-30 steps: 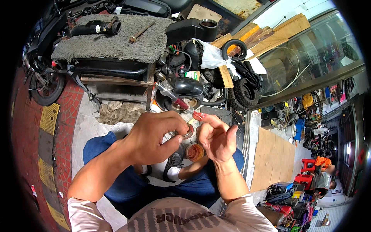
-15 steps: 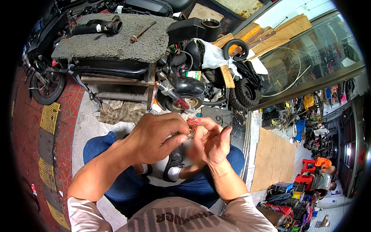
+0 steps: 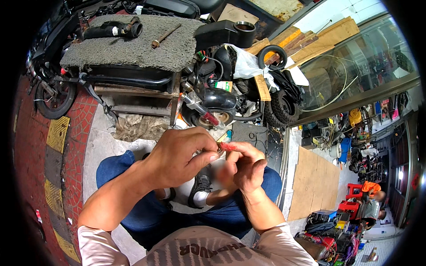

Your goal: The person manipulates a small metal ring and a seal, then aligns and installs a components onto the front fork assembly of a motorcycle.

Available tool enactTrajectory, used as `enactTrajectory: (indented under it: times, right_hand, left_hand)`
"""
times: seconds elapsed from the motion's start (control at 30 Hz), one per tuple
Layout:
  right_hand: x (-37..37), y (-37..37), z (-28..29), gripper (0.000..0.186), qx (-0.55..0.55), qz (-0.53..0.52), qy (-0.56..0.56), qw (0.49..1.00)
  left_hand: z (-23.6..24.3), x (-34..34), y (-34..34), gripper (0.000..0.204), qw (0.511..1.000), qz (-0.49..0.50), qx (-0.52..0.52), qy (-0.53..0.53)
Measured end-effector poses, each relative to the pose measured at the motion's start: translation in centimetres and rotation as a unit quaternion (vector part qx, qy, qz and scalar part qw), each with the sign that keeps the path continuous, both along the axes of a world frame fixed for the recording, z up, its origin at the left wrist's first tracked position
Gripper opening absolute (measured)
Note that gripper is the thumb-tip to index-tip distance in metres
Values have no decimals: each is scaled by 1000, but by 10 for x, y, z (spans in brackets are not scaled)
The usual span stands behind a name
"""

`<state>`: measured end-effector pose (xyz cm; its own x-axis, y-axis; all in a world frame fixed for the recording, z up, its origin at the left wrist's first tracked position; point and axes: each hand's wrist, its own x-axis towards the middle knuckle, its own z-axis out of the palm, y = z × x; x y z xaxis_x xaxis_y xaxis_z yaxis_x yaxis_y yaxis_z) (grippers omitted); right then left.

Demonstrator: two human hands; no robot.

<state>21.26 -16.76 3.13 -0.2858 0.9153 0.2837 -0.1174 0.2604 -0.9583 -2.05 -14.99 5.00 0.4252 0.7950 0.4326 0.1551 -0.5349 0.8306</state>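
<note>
Between thumb and curled fingers, my left hand [image 3: 177, 155] pinches a small metal ring [image 3: 219, 152], mostly covered by the fingers. A smear of red grease [image 3: 228, 146] coats the index fingertip of my right hand [image 3: 249, 166]. That fingertip meets the ring's upper edge, beside my left fingertips. The right thumb stands away from the ring, and the other right fingers are bent below. Both hands are over my knees, in front of a silver and red shock absorber [image 3: 202, 111].
Ahead is a bench with a grey mat [image 3: 155, 48], bearing a black tubular part [image 3: 108, 31] and a long bolt [image 3: 166, 35]. Tyres [image 3: 281, 109] and wooden boards [image 3: 324, 40] lie right of it. Cardboard [image 3: 313, 181] covers floor at right; people sit beyond, near red stools [image 3: 353, 190].
My right index finger has bent further over the ring, its greased tip now lying across the ring's top. The right thumb has lowered slightly. My left hand keeps its pinch in nearly the same place.
</note>
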Motion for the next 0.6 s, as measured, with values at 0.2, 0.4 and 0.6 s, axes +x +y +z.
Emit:
enactTrajectory:
  times: [0.2,0.4,0.6]
  right_hand:
    - [7,2,-8,105,-65,8,119,991]
    - [-2,1,1,113,-167,69,181,967]
    - [-3,-8,-5,116,-180,84,166,966]
  left_hand:
    - [0,-2,1,12,1000,17,-16,1]
    - [5,-2,-1,15,1000,1,-17,4]
    - [-3,-1,1,13,1000,6,-5,-2]
